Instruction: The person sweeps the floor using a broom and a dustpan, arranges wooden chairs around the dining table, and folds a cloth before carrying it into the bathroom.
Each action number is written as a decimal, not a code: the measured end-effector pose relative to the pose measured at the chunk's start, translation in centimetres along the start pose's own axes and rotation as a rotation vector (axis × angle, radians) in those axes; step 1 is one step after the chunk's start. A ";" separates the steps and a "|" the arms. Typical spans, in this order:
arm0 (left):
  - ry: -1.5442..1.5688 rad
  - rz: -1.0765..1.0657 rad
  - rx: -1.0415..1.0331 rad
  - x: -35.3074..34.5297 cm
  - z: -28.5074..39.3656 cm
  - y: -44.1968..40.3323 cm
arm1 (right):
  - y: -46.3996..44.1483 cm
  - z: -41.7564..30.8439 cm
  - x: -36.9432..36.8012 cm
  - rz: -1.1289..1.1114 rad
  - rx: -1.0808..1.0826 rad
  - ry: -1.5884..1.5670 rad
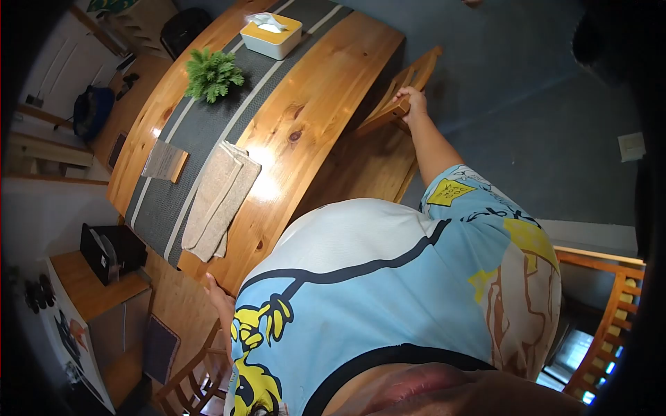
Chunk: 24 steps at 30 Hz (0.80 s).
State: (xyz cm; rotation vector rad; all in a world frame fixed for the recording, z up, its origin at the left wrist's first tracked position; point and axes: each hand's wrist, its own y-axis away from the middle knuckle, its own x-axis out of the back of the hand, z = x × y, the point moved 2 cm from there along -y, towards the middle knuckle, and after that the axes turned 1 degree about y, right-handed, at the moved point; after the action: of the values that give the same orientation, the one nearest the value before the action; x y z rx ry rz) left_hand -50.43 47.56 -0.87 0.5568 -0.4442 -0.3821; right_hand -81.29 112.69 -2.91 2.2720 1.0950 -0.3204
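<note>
The step in hand seems to be the handling of a wooden chair (397,105), which stands at the right side of the bench (298,139), near its edge. The right fingers (405,92) are bent around the end of the chair's back and appear closed on it, so the grip looks already made. The left fingers (210,279) are at the near corner of the bench; it cannot be told whether they touch its edge, or how far open they are, because the shirt (374,277) covers a part of this hand, but no object is seen in them. In judgement, any move of the chair would call for a firm hold by the right fingers and for some free room between its back and the bench, whose edge is the main thing in the way. The belly under the shirt also hides the floor close to the body. On the bench, a grey runner (158,200) carries a small green plant (211,75), a tissue box (272,43) and a little sign (164,161), while a folded beige cloth (220,201) lies partly on it. A second chair (198,371) stands at the lower left, near the left arm, and could hinder a step to that side.
</note>
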 end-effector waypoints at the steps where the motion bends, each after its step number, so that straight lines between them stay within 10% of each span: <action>1: -0.106 -0.055 -0.109 0.1 0.7 0.8 | 0.0 -0.1 0.0 0.014 -0.016 -0.004; 24: 0.050 -0.325 -0.096 0.8 -0.8 -3.9 | -1.4 -2.4 0.9 -0.142 -0.208 0.472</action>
State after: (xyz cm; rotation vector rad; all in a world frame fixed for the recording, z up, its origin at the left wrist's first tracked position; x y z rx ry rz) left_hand -50.24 44.45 -3.50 0.5449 -0.2852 -0.6961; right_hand -81.88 115.35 -1.96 2.1373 1.4514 0.2821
